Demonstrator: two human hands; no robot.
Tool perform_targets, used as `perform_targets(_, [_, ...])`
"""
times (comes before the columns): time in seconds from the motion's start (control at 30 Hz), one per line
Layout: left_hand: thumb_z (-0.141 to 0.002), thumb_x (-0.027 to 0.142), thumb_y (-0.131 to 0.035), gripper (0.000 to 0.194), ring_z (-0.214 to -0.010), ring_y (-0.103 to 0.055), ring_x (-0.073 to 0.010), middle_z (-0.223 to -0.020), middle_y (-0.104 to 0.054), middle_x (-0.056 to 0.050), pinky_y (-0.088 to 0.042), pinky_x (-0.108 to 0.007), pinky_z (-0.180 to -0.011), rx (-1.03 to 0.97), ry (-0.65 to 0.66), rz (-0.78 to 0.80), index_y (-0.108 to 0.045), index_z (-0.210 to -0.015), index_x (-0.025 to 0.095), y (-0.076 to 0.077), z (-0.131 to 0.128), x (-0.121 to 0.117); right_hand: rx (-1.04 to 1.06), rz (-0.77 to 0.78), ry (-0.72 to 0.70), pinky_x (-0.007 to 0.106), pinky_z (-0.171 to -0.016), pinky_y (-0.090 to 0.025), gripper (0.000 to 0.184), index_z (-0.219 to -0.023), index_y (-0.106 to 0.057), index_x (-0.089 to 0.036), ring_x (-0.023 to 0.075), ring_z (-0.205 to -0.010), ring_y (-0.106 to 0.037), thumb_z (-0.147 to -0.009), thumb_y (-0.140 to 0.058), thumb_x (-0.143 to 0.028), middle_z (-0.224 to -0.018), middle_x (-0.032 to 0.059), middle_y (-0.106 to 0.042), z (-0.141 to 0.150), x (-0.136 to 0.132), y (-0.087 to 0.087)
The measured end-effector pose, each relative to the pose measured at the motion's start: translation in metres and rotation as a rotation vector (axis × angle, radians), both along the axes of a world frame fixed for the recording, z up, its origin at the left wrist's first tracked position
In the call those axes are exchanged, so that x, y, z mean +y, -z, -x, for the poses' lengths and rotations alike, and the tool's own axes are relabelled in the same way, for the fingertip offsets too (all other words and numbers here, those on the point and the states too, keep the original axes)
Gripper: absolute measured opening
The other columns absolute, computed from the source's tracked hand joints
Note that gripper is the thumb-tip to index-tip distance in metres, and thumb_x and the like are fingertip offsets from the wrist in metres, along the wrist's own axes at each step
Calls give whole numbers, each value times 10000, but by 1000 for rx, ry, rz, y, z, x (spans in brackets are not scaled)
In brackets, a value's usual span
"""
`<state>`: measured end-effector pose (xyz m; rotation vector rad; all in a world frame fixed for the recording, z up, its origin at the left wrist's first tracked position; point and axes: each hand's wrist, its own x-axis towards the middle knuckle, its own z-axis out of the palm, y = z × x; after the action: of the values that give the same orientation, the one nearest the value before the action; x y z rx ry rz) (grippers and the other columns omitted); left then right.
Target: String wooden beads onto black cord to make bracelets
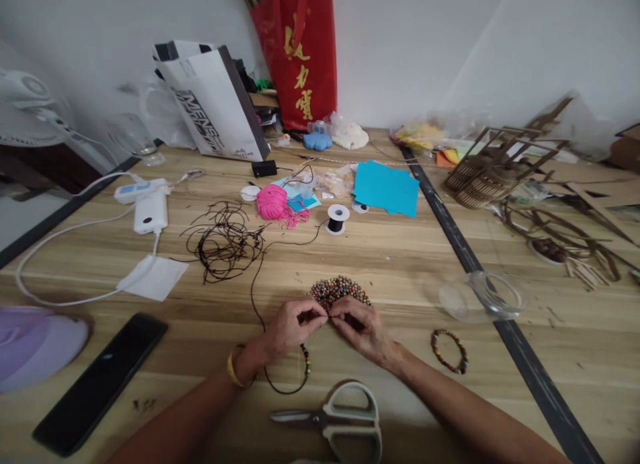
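Observation:
My left hand [299, 323] and my right hand [361, 325] meet fingertip to fingertip at the near edge of a pile of small multicoloured beads [340, 289]. Both hands are pinched. The left one grips the end of a black cord [273, 386], which loops down below the wrist. Several strung beads [307, 363] hang on that cord beneath my left hand. Between the right fingertips there seems to be something tiny and dark, perhaps a bead, too small to make out. The cord runs back towards a spool of black cord [337, 221].
Scissors [345, 419] lie close in front. A finished bead bracelet [450, 351] and a clear round container [480, 297] are at right. Tangled black cords [225, 244], pink yarn [273, 202], blue sheets [387, 189] and a black phone-like slab [100, 384] lie around.

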<state>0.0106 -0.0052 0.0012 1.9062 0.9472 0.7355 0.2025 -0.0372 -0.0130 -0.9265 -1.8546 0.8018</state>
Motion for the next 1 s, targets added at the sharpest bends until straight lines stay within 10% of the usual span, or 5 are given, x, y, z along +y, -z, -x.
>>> perform_targets(1.0, [-777, 147, -621, 79, -650, -597, -128, -691, -684, -35, -448, -217, -651, -11, -5, -31, -666, -715, 125, 3, 0, 0, 11, -7, -4, 273, -679, -497, 92, -941, -616, -177, 153, -752, -589, -917, -528, -191, -827, 66, -631, 0, 0, -1])
